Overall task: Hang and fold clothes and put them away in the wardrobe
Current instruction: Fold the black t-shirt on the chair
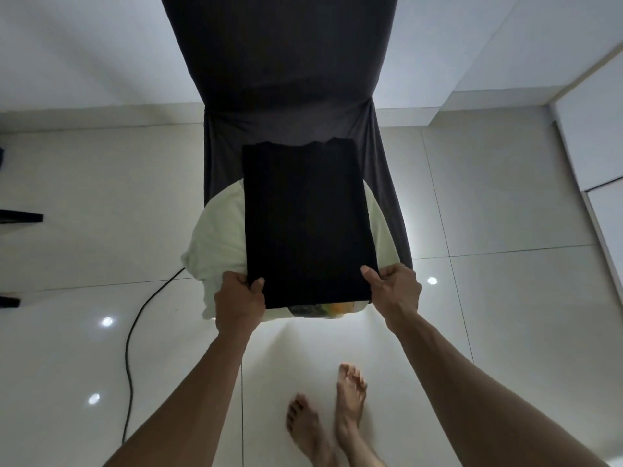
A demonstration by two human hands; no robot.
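Observation:
A black garment [305,220], folded into a long rectangle, lies flat over a pale green-white cloth [215,237] on the seat of a chair with a dark grey cover [283,79]. My left hand [240,299] grips the near left corner of the black garment, thumb on top. At the near right corner, my right hand [392,286] pinches it the same way. A bit of coloured print [323,310] shows under the garment's near edge.
A black cable [133,348] runs across the glossy white tiled floor on the left. Dark furniture legs [20,219] stand at the left edge. White wardrobe panels [593,136] rise at the right. My bare feet [327,419] stand below the chair.

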